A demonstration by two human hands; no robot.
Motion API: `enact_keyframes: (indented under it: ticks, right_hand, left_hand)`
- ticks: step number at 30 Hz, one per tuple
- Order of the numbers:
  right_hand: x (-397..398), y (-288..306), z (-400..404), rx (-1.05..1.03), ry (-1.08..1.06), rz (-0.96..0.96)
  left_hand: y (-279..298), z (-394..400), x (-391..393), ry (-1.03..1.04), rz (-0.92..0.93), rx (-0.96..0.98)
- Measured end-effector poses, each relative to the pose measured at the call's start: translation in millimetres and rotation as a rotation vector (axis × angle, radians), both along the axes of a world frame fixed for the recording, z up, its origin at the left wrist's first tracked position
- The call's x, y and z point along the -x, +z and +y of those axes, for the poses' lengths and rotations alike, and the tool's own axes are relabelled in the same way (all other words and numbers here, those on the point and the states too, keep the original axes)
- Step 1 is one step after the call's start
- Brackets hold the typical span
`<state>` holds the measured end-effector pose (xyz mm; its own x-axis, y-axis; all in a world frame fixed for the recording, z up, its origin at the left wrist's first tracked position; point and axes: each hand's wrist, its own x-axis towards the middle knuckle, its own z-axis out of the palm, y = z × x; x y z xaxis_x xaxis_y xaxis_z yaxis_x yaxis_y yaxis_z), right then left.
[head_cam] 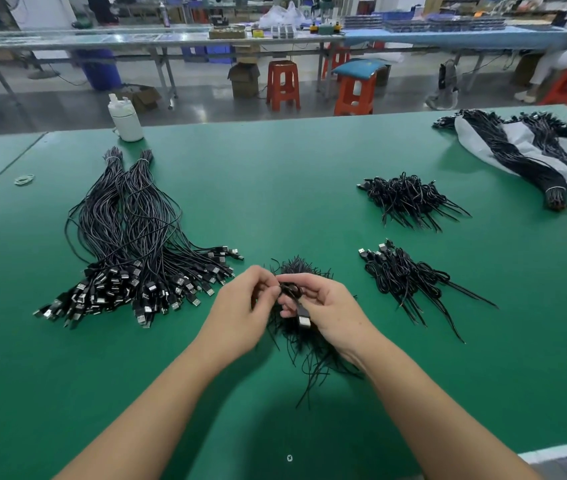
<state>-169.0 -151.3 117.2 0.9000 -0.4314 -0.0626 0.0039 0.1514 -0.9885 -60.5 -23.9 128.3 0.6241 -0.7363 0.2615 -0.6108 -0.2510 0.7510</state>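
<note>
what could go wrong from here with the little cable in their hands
The small coiled cable is pinched between the fingers of the left hand and right hand, so it may spring open if either grip slips. The pile of thin black strands lies right under the hands, and loose strands could snag in the coil. The plug hangs free and might catch them too.

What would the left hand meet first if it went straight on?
The left hand points rightward at the small coiled cable it pinches. Close behind the cable are the fingers of the right hand, on the same coil. Depth between them is unclear.
</note>
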Motion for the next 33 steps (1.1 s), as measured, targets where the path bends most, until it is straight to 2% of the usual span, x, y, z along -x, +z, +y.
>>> enact_keyframes:
  ticks: [3,5,7,9,12,15,18,21,23,26,29,33]
  right_hand:
    - [0,-1,-1,0.123,-0.094,0.043]
    - [1,-4,-3,0.252,-0.164,0.099]
    - [0,-3,-3,0.282,-0.144,0.110]
    - [1,0,-3,0.229,-0.085,0.099]
    - [3,3,-4,0.118,-0.012,0.093]
    - [5,4,-8,0.067,0.046,0.115]
    - [6,4,-15,0.052,0.052,0.166]
    - [5,1,-30,0.129,-0.007,0.261]
    - [5,0,-47,0.252,-0.085,0.358]
    - [7,-4,-84,0.554,-0.208,0.561]
    - [9,-13,-124,0.796,-0.317,0.766]
    - [12,-28,-168,0.984,-0.432,0.962]
  left_hand:
    - [1,-3,2,0.018,0.015,0.005]
    - [1,-6,3,0.011,-0.047,0.021]
    - [-1,-7,3,-0.007,-0.150,0.036]
    - [-5,-8,3,-0.047,-0.306,0.041]
    - [-11,-7,-1,-0.119,-0.723,0.071]
    - [-14,-10,-4,-0.165,-0.874,0.143]
    - [-20,-15,-7,-0.158,-0.893,0.165]
    - [-37,-18,-16,-0.116,-0.842,0.144]
    - [-52,-17,-25,-0.030,-0.706,0.089]
    - [-80,-3,-46,0.141,-0.482,-0.071]
    - [-106,14,-61,0.240,-0.434,-0.221]
    - [-119,18,-66,0.266,-0.437,-0.269]
